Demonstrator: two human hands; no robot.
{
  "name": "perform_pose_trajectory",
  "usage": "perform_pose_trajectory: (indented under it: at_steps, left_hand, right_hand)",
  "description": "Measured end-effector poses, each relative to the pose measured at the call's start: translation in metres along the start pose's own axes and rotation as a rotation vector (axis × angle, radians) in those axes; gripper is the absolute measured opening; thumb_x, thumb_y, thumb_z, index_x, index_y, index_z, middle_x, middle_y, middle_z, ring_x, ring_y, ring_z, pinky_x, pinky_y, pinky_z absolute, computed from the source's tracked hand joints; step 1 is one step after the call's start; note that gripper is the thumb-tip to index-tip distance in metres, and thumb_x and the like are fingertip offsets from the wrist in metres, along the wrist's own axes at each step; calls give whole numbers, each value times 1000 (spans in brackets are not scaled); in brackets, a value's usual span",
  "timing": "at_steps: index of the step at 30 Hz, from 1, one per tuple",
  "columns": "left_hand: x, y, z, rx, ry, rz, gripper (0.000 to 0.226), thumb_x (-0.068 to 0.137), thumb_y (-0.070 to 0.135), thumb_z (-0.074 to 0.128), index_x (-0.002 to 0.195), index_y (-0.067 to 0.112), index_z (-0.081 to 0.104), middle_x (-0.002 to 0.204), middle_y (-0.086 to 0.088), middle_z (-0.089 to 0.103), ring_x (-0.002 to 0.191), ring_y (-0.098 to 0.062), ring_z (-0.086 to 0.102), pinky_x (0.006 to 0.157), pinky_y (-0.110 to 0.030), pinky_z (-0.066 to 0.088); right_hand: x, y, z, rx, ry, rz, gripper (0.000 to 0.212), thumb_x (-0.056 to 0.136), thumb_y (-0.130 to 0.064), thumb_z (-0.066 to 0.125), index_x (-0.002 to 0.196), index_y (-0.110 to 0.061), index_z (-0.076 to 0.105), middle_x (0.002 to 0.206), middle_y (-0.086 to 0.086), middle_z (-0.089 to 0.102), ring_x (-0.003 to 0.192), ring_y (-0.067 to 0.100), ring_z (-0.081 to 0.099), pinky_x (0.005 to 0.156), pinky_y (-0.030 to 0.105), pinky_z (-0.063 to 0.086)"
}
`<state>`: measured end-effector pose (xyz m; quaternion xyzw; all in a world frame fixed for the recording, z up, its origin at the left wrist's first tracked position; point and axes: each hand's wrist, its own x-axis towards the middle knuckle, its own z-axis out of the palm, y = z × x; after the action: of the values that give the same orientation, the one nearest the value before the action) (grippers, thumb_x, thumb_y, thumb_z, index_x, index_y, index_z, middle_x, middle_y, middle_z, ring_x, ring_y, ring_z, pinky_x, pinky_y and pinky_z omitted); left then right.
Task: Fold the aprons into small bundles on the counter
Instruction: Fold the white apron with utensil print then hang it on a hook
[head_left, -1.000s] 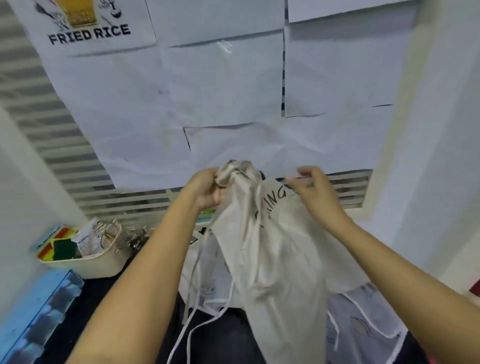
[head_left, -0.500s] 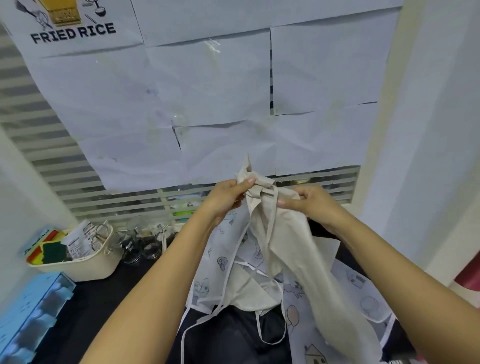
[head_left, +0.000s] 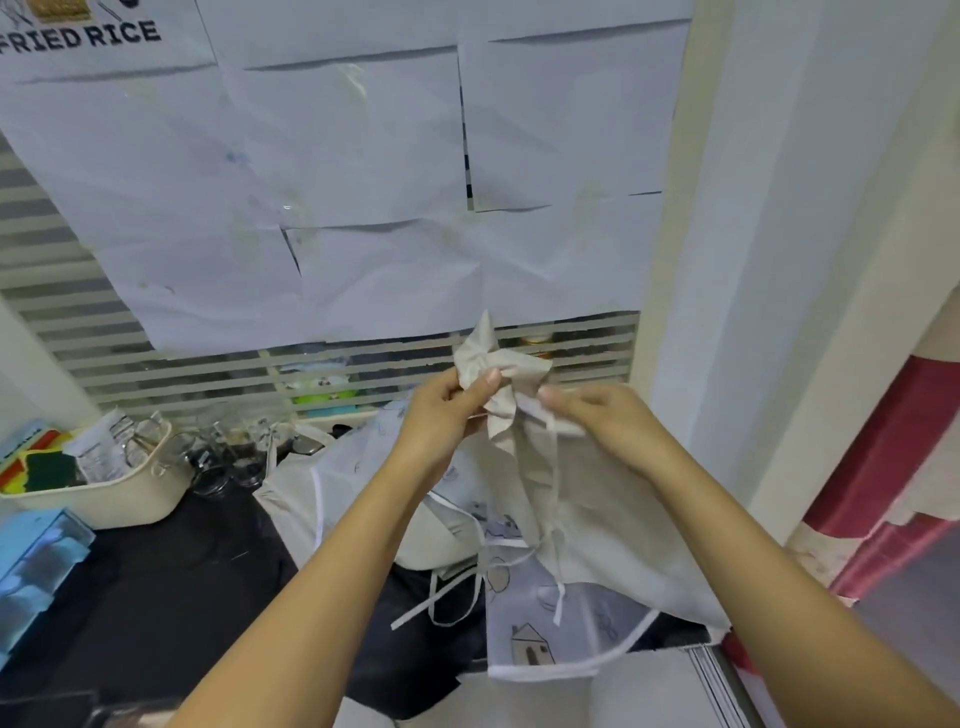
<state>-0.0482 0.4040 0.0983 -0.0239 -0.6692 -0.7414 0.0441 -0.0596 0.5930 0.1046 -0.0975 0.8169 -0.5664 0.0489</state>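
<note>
Nearest me, the printed aprons (head_left: 524, 623) lie loose on the dark counter (head_left: 156, 571), their ties trailing. Above them I hold the beige apron (head_left: 519, 457) in the air. My left hand (head_left: 447, 415) has its fingers (head_left: 485, 382) curled round the bunched top. My right hand (head_left: 602, 421) pinches a white tie just beside it. I judge I'm gathering the top before the first fold. Next it wants laying flat, but the pile below takes the room and the ties could snag. Farther left are a blue box (head_left: 36, 561), a cream basket (head_left: 104, 499) and glass jars (head_left: 223, 457), with paper sheets (head_left: 337, 156) on the wall beyond.
</note>
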Motion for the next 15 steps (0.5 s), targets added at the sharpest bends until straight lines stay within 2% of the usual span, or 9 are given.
perform_pose_trajectory:
  at_steps: [2, 4, 7, 9, 11, 13, 15]
  left_hand:
    - [-15, 4, 14, 21, -107, -3, 22, 90, 21, 58, 100, 4, 67, 81, -4, 71, 74, -14, 67, 68, -24, 55]
    - [-26, 9, 20, 50, -206, -26, 31, 88, 27, 57, 103, 2, 65, 85, -7, 71, 78, -16, 67, 74, -27, 57]
    - [-42, 21, 22, 98, -283, -37, 32, 87, 34, 56, 97, 5, 66, 82, -9, 68, 76, -18, 65, 70, -26, 55]
    - [-53, 28, 19, 96, -384, -43, 35, 90, 42, 59, 94, 9, 68, 86, -20, 59, 81, -27, 60, 74, -29, 54]
    - [-74, 35, 13, 104, -491, -74, 42, 84, 49, 63, 96, 9, 67, 91, -21, 49, 83, -27, 57, 75, -28, 53]
    - [-100, 40, 2, 119, -577, -121, 53, 81, 52, 65, 102, 4, 62, 88, -17, 45, 77, -18, 55, 69, -22, 50]
    - [-124, 40, -18, 133, -664, -191, 74, 78, 56, 67, 114, -8, 52, 85, -14, 46, 77, -21, 47, 70, -22, 45]
  right_hand:
    - [-18, 4, 2, 65, -128, 47, 22, 81, -31, 74, 74, -10, 72, 68, -6, 67, 67, 6, 60, 68, 17, 44]
    - [-31, 6, 5, 195, -178, 95, 9, 82, -15, 72, 85, -6, 72, 78, 1, 71, 75, 10, 65, 72, 19, 50]
    - [-55, -1, 5, 448, -192, 143, 24, 83, -7, 68, 107, -4, 68, 100, 11, 73, 93, 20, 68, 84, 27, 54]
    - [-69, -11, 9, 726, -234, 199, 36, 78, -6, 66, 114, 1, 64, 108, 19, 69, 98, 26, 67, 89, 34, 54]
    - [-90, -21, 16, 983, -258, 254, 47, 74, 0, 63, 120, 5, 59, 114, 25, 64, 104, 31, 65, 90, 36, 54]
    - [-115, -27, 27, 1060, -331, 313, 46, 78, 8, 60, 123, 6, 56, 124, 28, 59, 117, 35, 58, 93, 38, 52]
    - [-144, -35, 35, 1024, -457, 365, 47, 81, 10, 58, 128, 6, 54, 131, 26, 54, 126, 33, 51, 101, 37, 46]
